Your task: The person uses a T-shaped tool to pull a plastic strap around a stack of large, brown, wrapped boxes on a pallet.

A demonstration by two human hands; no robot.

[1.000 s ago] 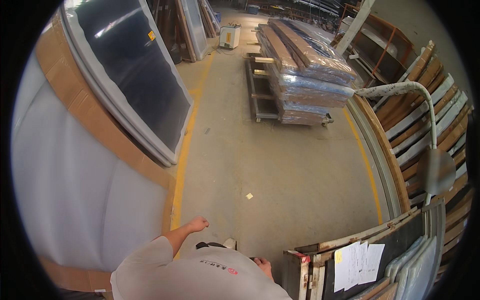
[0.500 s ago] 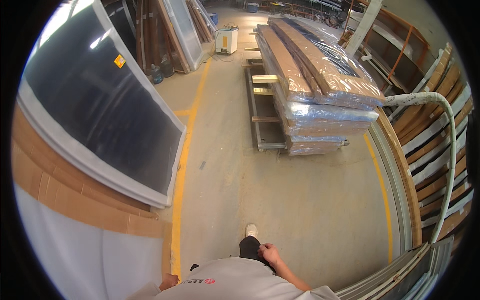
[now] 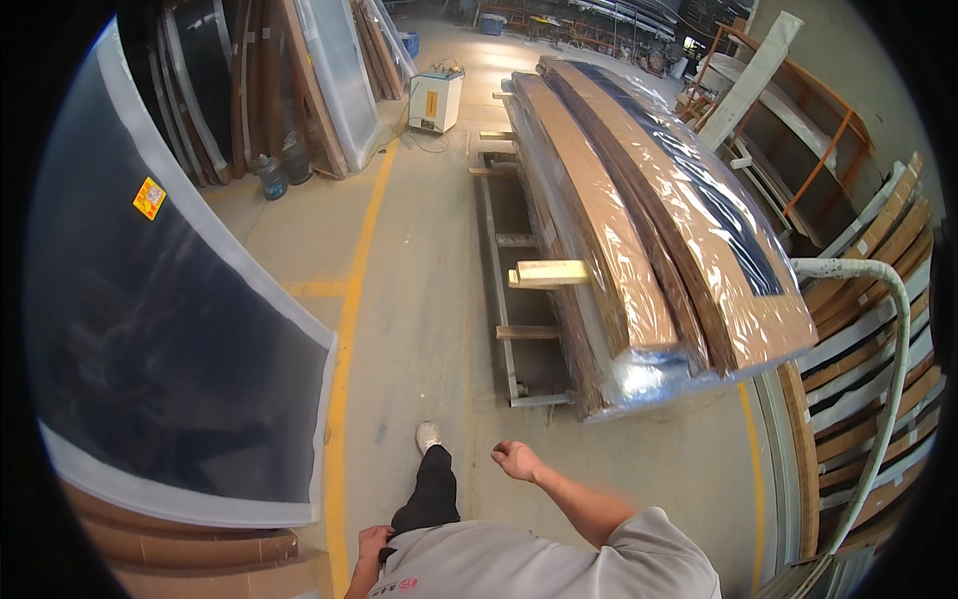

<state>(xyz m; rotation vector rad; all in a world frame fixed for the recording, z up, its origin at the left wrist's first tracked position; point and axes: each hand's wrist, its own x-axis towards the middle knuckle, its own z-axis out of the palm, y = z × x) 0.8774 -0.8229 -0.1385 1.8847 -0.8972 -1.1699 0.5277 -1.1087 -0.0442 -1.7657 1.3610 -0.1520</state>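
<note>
Nearest thing to the grip: long stack of flat brown cardboard-edged panels in clear shiny plastic wrap (image 3: 679, 230), ahead and to the right of the right hand (image 3: 515, 460). Hand and near end of stack are apart. Right-hand fingers bent, loosely curled; palm side hidden, so can't tell if fully clenched or around anything small. Left hand (image 3: 375, 543) is low by the hip, fingers curled, next to the black trouser leg (image 3: 427, 491); can't tell if it touches, or what the grip is.

Stack sits on a grey metal cart frame (image 3: 544, 399), whose near corner is just ahead of the right hand. Pale yellow wooden bars (image 3: 552, 272) poke out of the stack's left side, farther ahead of that hand.

White shoe (image 3: 428, 435) on the floor, left of the right hand, ahead of the left. Light grey shirt (image 3: 519, 559) behind the right hand.

Yellow floor line (image 3: 346, 319) runs ahead of the left hand. Beyond it, to that hand's left: large dark glossy panel with white wrapped edges (image 3: 190, 329), leaning, with yellow-orange sticker (image 3: 150, 199). Far ahead of both hands: white box-shaped machine (image 3: 435, 100); blue translucent jug (image 3: 270, 178) left of it. Well right of the right hand: pale curved pipe (image 3: 848, 268) in front of racked brown and white strips (image 3: 838, 439).
</note>
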